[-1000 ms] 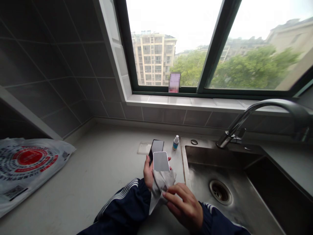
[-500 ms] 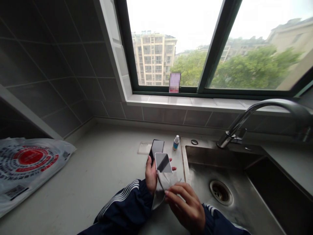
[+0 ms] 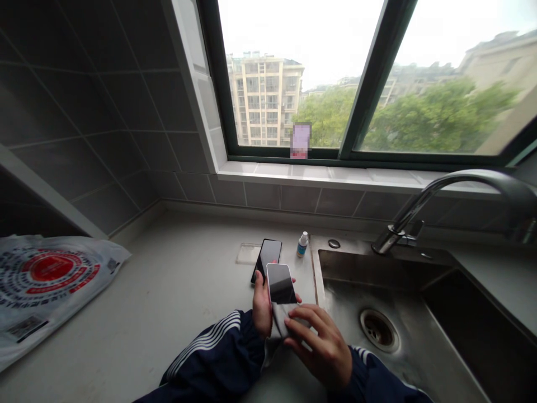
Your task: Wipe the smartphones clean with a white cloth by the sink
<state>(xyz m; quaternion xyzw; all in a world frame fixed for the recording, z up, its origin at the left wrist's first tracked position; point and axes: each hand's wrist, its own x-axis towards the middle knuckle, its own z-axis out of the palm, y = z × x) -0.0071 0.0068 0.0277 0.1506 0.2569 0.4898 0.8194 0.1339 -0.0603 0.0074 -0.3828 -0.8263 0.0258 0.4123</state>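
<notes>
A smartphone [image 3: 281, 282] with a pale frame and dark, reflective screen rests face up in my left hand [image 3: 262, 308], whose fingers wrap round its edges. My right hand [image 3: 321, 341] presses a grey cloth [image 3: 282, 320] onto the lower part of the screen, fingers bent over it. Part of the cloth hangs down below the phone. Just behind, a second, black phone [image 3: 267, 256] lies on the counter, partly covered by the held one. A clear phone case [image 3: 246, 253] lies at its left. To the right stands a small white-capped spray bottle [image 3: 302, 245] with a blue label.
The steel sink [image 3: 348, 299] with its drain [image 3: 378, 330] adjoins the counter [image 3: 176, 280] on my right. A chrome faucet [image 3: 394, 232] arches over it. On the left sits a white plastic bag [image 3: 54, 280] with red print. A window is ahead.
My right hand has brought the cloth down flatter on the phone and slightly lower, baring more of the screen. The held phone has shifted slightly.
</notes>
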